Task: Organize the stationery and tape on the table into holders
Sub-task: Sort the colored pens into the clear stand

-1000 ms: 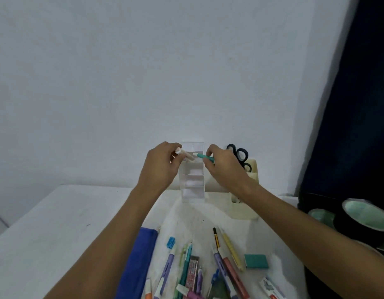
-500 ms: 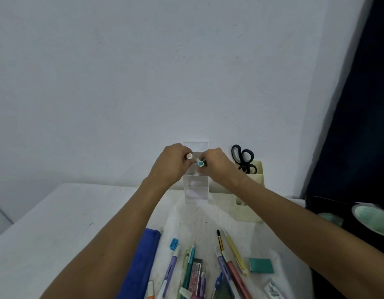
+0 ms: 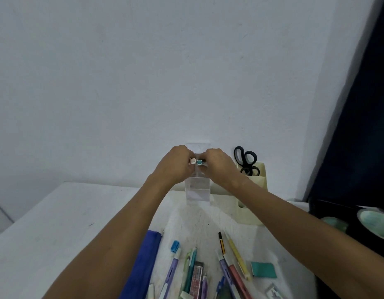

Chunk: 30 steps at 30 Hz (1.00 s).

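Both hands meet above a clear acrylic holder [image 3: 198,190] at the back of the table. My left hand [image 3: 176,165] pinches a small white-ended piece [image 3: 192,161], and my right hand [image 3: 219,166] pinches a teal-ended pen [image 3: 199,162]; the two ends sit side by side, pointing toward me. Their bodies are hidden behind my fingers. A cream holder [image 3: 251,201] to the right carries black scissors [image 3: 246,160]. Several pens and markers [image 3: 227,264] lie loose on the near table, with a teal eraser [image 3: 263,269].
A blue pouch [image 3: 143,264] lies under my left forearm. Dark tape rolls with pale green cores [image 3: 374,225] sit at the right edge. A small blue cap [image 3: 175,246] lies among the pens. The white table [image 3: 57,223] stretches to the left; the wall stands just behind the holders.
The two pieces were held in a line across the holder; both hands have closed together and turned them so their ends face me. The view has tilted slightly upward.
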Each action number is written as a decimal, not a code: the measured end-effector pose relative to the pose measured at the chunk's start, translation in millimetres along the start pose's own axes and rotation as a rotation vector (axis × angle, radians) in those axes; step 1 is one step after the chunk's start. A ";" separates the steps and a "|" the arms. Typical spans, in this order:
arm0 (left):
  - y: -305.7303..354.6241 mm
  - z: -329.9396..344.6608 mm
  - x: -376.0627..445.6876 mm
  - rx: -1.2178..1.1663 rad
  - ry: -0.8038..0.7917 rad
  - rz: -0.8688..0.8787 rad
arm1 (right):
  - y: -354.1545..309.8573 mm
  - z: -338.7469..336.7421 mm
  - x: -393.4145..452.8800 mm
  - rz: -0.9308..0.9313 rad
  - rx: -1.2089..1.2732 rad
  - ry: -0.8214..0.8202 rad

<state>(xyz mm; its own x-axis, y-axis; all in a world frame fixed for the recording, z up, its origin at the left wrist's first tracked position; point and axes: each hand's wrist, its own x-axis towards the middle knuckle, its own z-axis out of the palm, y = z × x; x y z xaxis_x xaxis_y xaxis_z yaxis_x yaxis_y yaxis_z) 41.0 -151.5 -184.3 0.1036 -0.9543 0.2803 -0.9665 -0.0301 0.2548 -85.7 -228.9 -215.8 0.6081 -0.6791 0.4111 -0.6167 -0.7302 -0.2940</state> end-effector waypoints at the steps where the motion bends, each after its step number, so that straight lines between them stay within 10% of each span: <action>1: 0.6 0.3 1.5 0.001 -0.004 -0.002 | -0.3 0.2 1.0 0.017 -0.006 -0.004; 30: -4.8 42.1 10.5 0.060 0.127 -0.123 | 15.7 31.8 1.7 -0.017 -0.196 0.032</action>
<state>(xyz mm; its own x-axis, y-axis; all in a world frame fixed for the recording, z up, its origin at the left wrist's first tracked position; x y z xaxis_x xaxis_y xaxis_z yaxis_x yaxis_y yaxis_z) 36.9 -174.0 -221.5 0.2472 -0.8972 0.3660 -0.9565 -0.1657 0.2399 -78.4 -243.8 -247.1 0.6046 -0.6621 0.4428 -0.6941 -0.7106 -0.1147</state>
